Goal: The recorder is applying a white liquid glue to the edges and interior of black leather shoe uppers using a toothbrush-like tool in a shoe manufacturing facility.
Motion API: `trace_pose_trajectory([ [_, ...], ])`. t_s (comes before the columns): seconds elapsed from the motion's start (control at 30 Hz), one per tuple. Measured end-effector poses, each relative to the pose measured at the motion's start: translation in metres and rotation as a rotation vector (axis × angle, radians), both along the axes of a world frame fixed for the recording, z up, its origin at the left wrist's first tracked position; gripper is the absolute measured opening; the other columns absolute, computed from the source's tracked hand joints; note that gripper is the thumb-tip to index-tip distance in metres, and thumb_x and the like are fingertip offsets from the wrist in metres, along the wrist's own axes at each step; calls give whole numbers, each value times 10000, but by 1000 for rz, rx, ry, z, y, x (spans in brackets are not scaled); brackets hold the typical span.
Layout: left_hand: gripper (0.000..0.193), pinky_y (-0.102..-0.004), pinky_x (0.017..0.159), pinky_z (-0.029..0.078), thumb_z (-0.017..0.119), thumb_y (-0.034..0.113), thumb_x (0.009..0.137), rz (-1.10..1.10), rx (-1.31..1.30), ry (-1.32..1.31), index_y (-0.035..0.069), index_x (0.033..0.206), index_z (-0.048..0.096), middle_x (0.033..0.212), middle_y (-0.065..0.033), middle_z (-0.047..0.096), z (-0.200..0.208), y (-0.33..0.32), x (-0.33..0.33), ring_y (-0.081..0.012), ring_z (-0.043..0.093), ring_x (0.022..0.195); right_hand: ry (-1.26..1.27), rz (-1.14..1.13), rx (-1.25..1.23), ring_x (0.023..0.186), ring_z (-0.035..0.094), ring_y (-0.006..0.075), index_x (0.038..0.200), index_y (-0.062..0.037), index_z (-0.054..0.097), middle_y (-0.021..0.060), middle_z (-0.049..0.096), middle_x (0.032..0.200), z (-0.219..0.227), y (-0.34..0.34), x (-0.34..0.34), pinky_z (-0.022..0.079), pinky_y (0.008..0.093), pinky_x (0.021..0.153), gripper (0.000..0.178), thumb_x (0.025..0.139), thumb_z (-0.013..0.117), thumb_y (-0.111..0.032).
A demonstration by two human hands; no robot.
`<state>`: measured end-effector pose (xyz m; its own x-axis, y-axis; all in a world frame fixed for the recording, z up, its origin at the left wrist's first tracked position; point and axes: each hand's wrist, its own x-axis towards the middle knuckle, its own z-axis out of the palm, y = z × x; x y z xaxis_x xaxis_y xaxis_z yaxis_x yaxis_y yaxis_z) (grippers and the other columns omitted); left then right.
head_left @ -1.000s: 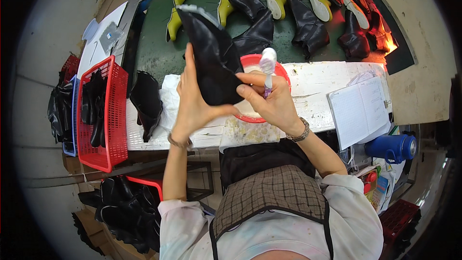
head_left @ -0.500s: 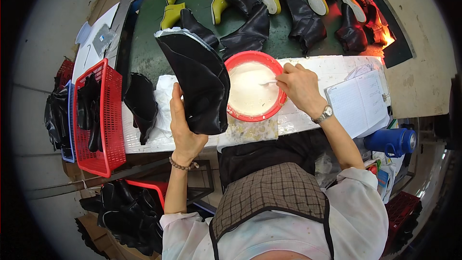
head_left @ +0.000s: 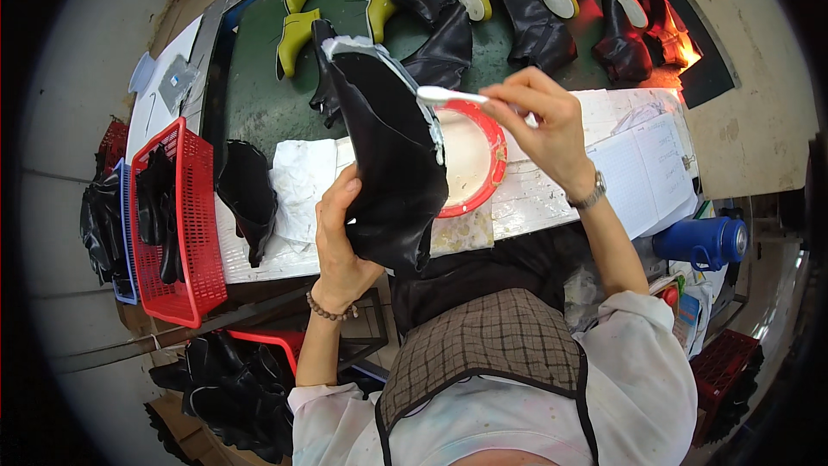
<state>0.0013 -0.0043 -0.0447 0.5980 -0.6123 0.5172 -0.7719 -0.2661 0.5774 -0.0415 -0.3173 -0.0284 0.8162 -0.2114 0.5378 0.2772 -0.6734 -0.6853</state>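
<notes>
My left hand [head_left: 343, 242] is closed round a black leather boot upper [head_left: 388, 173], held up above the table's front part. Its open edge faces up and away, with wet white paste along the rim. In my right hand [head_left: 543, 125] a small white brush [head_left: 448, 97] is pinched between thumb and fingers; its coated tip is at the far right rim of the upper, and I cannot make out bristles. Behind the upper stands a red bowl [head_left: 496, 174] of white liquid glue, partly hidden by it. Another black upper [head_left: 246, 194] rests to the left beside a crumpled white cloth [head_left: 297, 181].
Black uppers and yellow boot forms [head_left: 299, 39] line the green surface [head_left: 250, 91] at the back, near an orange-glowing heat source [head_left: 687, 52]. Red basket [head_left: 203, 233] at left holds uppers. To the right are an open notebook [head_left: 642, 177] and blue flask [head_left: 703, 243].
The brush has come out of the bowl and moved up and left to the upper's rim. My left hand has shifted the upper slightly right and turned it so its opening shows more.
</notes>
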Motion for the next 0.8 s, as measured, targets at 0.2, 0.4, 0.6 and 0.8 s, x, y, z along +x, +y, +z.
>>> trace_pose_trajectory([
  [0.2,784,-427,1072,440,866,10,745,76,-214,-6,82,1364,390,1466,-259,431,4,-19,14,-373,553,1263,-135,65,79,707,653,134,981,-57,800,54,698,874,0,10,-6,500,261,596,176,812,847,-76],
  [0.4,762,-420,1094,407,833,-19,730,232,-198,-130,51,1368,423,1422,-247,476,12,-32,24,-384,511,1312,-115,140,128,735,650,136,981,-46,798,60,697,871,12,21,-27,497,266,609,187,800,847,-47],
  [0.6,788,-439,1093,417,826,-29,710,280,-120,-187,33,1402,454,1419,-233,492,19,-40,33,-405,502,1322,-127,200,-63,734,655,157,959,-59,797,43,696,859,25,17,-35,508,279,609,204,764,859,-66],
  [0.8,799,-422,1123,407,762,-77,718,302,-35,-170,12,1458,476,1499,-199,473,16,-35,33,-404,475,1379,70,279,91,715,633,121,972,-27,794,62,685,856,32,23,-39,491,254,590,178,801,842,-37],
])
